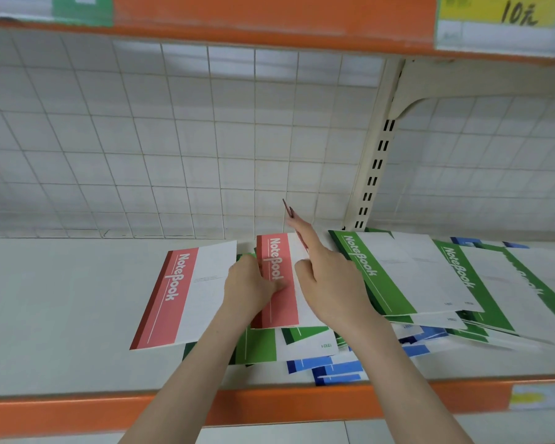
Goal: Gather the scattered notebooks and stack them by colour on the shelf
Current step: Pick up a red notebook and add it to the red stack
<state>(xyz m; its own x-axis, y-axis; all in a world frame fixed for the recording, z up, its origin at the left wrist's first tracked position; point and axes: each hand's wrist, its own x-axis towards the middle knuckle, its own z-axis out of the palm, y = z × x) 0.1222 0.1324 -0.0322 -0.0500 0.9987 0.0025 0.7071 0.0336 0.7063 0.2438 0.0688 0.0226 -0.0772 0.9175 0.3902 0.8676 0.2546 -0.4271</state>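
A red notebook (177,299) lies flat on the white shelf (61,302), left of the pile. My left hand (250,290) grips a second red notebook (279,310) by its left edge, thumb on the red band. My right hand (330,283) is at that notebook's right side, thumb on the white part and index finger stretched upward. A thin red edge (289,211) stands up along that finger, a cover or notebook seen edge-on. Green notebooks (398,277) overlap to the right, another green notebook (260,347) lies under the held one, and blue notebooks (334,370) poke out near the front.
A wire grid panel (173,139) backs the shelf. A cream slotted upright (375,161) with a bracket stands at the right rear. The shelf's orange front lip (269,405) runs below my arms. An upper orange shelf carries a yellow price tag (500,14).
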